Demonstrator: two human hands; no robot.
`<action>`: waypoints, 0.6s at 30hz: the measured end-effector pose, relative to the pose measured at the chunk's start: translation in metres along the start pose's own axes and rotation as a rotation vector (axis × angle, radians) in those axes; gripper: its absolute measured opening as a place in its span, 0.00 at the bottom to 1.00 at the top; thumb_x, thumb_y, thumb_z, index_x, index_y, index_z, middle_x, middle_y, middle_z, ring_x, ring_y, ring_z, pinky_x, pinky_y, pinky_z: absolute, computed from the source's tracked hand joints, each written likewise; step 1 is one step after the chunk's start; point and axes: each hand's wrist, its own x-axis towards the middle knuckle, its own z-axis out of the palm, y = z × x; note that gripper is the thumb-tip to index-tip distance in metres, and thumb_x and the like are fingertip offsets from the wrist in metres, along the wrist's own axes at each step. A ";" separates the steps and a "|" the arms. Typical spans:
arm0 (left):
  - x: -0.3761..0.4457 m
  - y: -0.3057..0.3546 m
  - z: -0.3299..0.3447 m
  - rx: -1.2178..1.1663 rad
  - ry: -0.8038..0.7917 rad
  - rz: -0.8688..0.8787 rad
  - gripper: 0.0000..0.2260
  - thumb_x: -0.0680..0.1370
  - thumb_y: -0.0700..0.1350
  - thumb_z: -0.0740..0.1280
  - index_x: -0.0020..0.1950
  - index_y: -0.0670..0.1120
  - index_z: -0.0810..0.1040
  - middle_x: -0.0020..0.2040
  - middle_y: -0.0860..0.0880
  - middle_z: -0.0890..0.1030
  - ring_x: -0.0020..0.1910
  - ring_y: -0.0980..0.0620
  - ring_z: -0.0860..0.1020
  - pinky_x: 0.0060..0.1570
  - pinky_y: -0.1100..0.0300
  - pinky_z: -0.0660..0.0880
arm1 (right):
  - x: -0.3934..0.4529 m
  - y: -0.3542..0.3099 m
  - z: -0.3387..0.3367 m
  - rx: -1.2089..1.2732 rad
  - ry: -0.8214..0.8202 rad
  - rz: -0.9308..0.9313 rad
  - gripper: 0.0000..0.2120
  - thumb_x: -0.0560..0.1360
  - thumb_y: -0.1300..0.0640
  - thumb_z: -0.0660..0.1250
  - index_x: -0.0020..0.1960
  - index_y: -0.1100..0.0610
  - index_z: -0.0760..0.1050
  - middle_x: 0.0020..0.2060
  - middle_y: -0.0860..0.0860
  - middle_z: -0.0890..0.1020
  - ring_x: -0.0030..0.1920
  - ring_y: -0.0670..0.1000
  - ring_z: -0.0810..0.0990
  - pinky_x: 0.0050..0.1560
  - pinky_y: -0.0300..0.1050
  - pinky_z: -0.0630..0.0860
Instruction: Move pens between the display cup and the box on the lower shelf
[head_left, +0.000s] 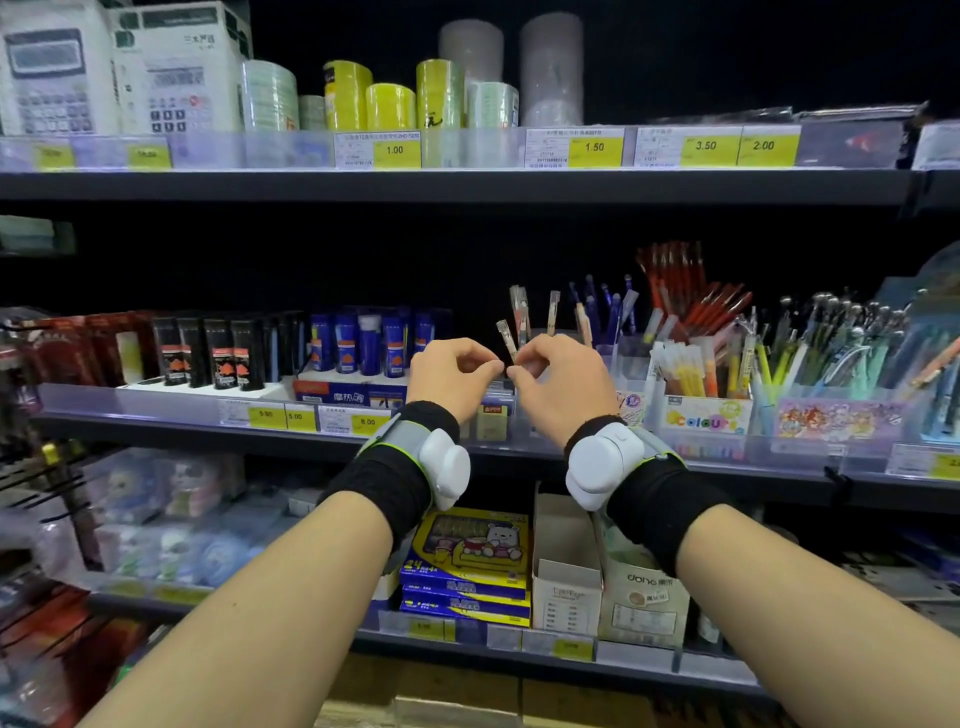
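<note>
Roughly mid-frame, both hands raised in front of the middle shelf.
left hand (451, 375): fingers curled in, thumb and forefinger tips pinched together at the lower end of a pen; contact point small, so the grip is probably a pinch on that pen, hard to confirm.
right hand (558, 387): fingers curled, thumb and forefinger pinching the same pen from the other side; fingertips of the two hands almost touching.
pen (507, 338): thin, pale, clear cap on top, tilted slightly left, sticking up from between the two hands, in front of the display cup.
display cup (563, 338): clear, on the middle shelf behind the right hand, mostly hidden; a few pale capped pens stand upright in it.
wrist units (597, 465): white pods strapped over black wristbands, one on each wrist.
middle shelf (156, 423): front edge carries yellow price tags; black and blue packs toward its left end.
pen bins (706, 410): clear tubs toward the right end of the middle shelf, filled with blue, red, yellow and pastel pens.
box (566, 566): white, open-topped, on the lower shelf below the right wrist; contents not visible.
beige box (641, 597): touching the white box's right side.
crayon packs (467, 564): blue-yellow stack, just left of the box.
top shelf (467, 184): tape rolls and calculator boxes.
</note>
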 end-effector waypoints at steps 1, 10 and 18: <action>-0.002 -0.001 -0.002 0.003 -0.006 0.004 0.02 0.75 0.44 0.72 0.46 0.48 0.85 0.41 0.53 0.84 0.42 0.58 0.81 0.45 0.66 0.76 | -0.003 -0.002 0.001 0.006 -0.004 -0.010 0.05 0.75 0.50 0.69 0.49 0.50 0.79 0.43 0.46 0.81 0.46 0.49 0.79 0.49 0.52 0.79; -0.035 -0.040 -0.028 0.026 -0.109 0.001 0.03 0.75 0.44 0.72 0.48 0.48 0.83 0.41 0.54 0.84 0.41 0.58 0.80 0.43 0.68 0.76 | -0.031 -0.015 0.033 0.078 -0.179 0.010 0.07 0.74 0.51 0.69 0.52 0.49 0.78 0.41 0.45 0.83 0.44 0.50 0.81 0.49 0.51 0.79; -0.086 -0.115 -0.062 0.190 -0.195 -0.120 0.04 0.75 0.44 0.71 0.49 0.48 0.83 0.40 0.52 0.85 0.41 0.55 0.82 0.46 0.62 0.78 | -0.072 -0.011 0.086 0.111 -0.429 0.077 0.08 0.74 0.52 0.70 0.53 0.49 0.80 0.39 0.44 0.83 0.45 0.50 0.82 0.52 0.53 0.81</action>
